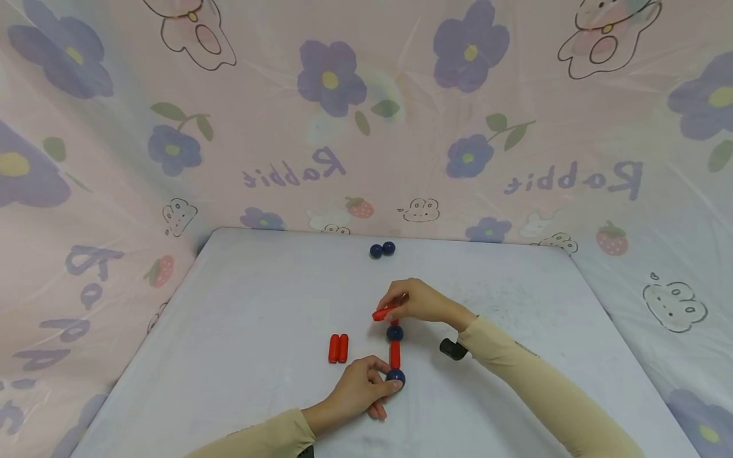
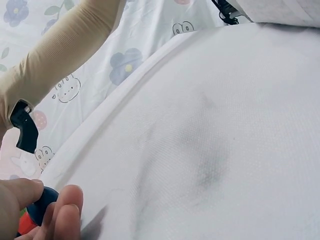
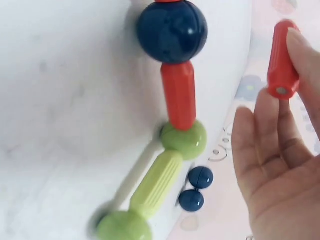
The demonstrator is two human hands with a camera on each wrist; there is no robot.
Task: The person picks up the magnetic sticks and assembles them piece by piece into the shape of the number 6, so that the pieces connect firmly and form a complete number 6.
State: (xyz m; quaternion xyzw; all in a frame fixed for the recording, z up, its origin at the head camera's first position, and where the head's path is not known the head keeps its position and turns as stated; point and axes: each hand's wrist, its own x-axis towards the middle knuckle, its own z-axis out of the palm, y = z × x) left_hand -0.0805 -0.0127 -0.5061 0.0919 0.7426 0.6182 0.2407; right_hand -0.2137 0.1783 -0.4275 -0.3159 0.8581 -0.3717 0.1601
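My left hand pinches a dark blue ball at the near end of a chain on the table; thumb and fingers hold the same blue ball in the left wrist view. From it a red rod leads to a second blue ball. In the right wrist view, another red rod joins that ball to a green ball, a yellow-green rod and another green ball. Above the chain my right hand pinches a loose red rod with a small metallic disc in its end.
Two red rods lie side by side to the left of the chain. Towards the back edge, two blue balls sit together. Patterned cloth hangs behind the white table. A black wrist device shows under the right sleeve.
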